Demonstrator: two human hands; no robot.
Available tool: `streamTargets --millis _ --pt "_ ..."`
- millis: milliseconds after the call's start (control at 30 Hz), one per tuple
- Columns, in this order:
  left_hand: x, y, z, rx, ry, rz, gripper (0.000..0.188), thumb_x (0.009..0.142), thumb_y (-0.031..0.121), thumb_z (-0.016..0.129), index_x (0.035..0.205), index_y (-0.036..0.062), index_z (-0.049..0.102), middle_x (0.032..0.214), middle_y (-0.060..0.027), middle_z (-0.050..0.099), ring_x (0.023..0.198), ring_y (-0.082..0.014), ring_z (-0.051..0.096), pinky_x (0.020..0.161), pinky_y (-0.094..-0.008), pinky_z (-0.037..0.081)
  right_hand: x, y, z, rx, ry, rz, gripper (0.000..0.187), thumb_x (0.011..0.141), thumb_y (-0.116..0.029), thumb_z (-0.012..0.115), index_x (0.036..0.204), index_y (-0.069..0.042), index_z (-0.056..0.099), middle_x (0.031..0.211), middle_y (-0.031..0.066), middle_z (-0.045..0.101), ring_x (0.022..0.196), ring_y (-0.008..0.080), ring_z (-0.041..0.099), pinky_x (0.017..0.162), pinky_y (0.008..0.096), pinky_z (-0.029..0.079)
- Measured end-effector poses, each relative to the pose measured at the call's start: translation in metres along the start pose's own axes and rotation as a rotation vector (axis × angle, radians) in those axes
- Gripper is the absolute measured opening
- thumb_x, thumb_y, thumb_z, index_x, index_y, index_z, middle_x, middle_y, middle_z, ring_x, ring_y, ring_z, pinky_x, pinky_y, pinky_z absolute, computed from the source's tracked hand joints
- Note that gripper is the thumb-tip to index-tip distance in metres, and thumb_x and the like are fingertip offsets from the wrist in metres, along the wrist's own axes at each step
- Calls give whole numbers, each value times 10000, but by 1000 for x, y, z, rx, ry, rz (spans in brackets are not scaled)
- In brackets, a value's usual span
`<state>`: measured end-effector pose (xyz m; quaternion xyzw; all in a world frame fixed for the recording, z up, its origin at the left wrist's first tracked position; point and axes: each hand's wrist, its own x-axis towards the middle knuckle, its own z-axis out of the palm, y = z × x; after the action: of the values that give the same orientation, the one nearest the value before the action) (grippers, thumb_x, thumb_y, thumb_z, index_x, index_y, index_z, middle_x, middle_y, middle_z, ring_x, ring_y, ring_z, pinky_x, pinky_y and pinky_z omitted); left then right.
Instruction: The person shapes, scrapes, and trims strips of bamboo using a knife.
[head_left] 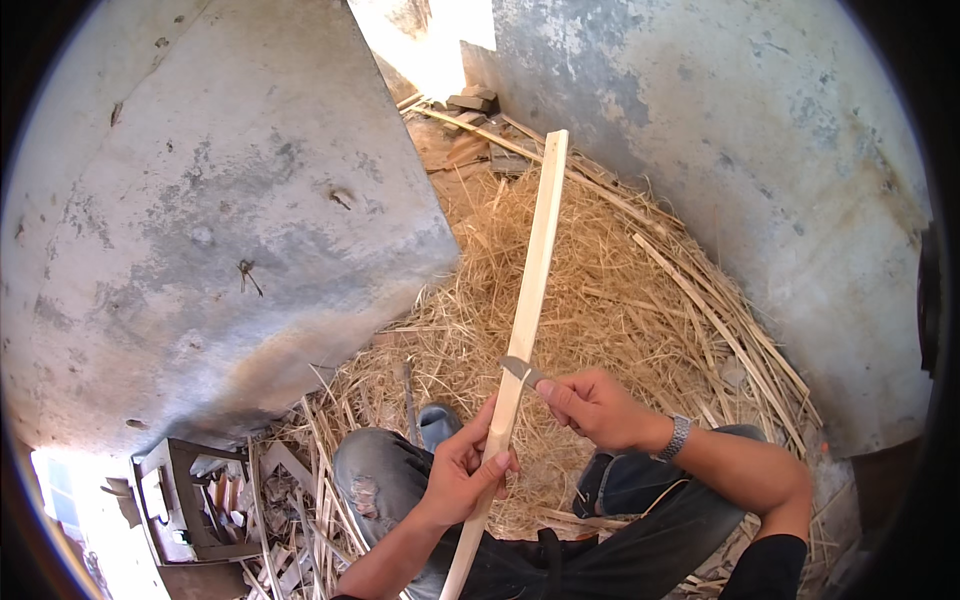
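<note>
A long, pale wooden strip [537,260] runs from between my legs up and away, tilted slightly right at its far end. My left hand [468,472] is wrapped round its lower part, thumb on top. My right hand [598,408] is closed on a knife [518,368], its short grey blade lying across the strip just beyond my left hand. A small pale curl shows at the blade. The knife's handle is mostly hidden in my fingers.
Straw-like shavings [600,310] cover the floor ahead. Long thin strips [715,325] lie along the right wall [740,150]. A weathered grey slab [230,200] stands at left, above a dark wooden frame [180,500] and scraps. Bricks [472,98] lie near the bright opening.
</note>
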<state>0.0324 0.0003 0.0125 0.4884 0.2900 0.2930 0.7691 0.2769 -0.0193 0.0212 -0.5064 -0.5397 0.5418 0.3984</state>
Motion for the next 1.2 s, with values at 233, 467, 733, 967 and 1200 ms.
streamTargets --millis 233,467,733,967,1200 --pt "0 0 2 24 25 -43 633 1014 48 617 1573 -5 326 1096 -138 712 832 -95 681 618 -225 578 4 -8 -13 115 73 76 460 1019 -388 627 733 -28 647 562 -40 514 509 78 467 477 298 376" --pt "0 0 3 109 186 10 583 1011 30 616 1542 -20 380 1139 -157 711 928 -105 701 609 -215 579 5 -13 -38 -637 346 -279 334 825 -357 819 779 -49 701 548 66 554 484 144 518 493 285 419" --pt "-2 -12 9 193 146 5 583 1011 43 625 1542 -14 392 1201 -113 699 985 -97 693 634 -205 559 7 -39 -25 -438 382 -227 336 834 -315 854 790 -26 689 581 16 546 503 98 441 473 286 358" --pt "2 -14 18 232 153 7 590 987 -1 642 1529 -28 410 1125 -131 730 743 -52 638 604 -203 532 11 -16 -21 -534 371 -419 159 846 -166 782 828 -48 676 558 90 553 453 188 537 454 325 408" --pt "-1 -15 9 235 93 -79 571 1003 58 650 1523 -18 427 1147 -84 729 833 -45 658 607 -197 521 1 -17 -18 -739 251 -531 76 784 -107 711 843 -106 664 641 91 640 544 297 648 482 401 494"
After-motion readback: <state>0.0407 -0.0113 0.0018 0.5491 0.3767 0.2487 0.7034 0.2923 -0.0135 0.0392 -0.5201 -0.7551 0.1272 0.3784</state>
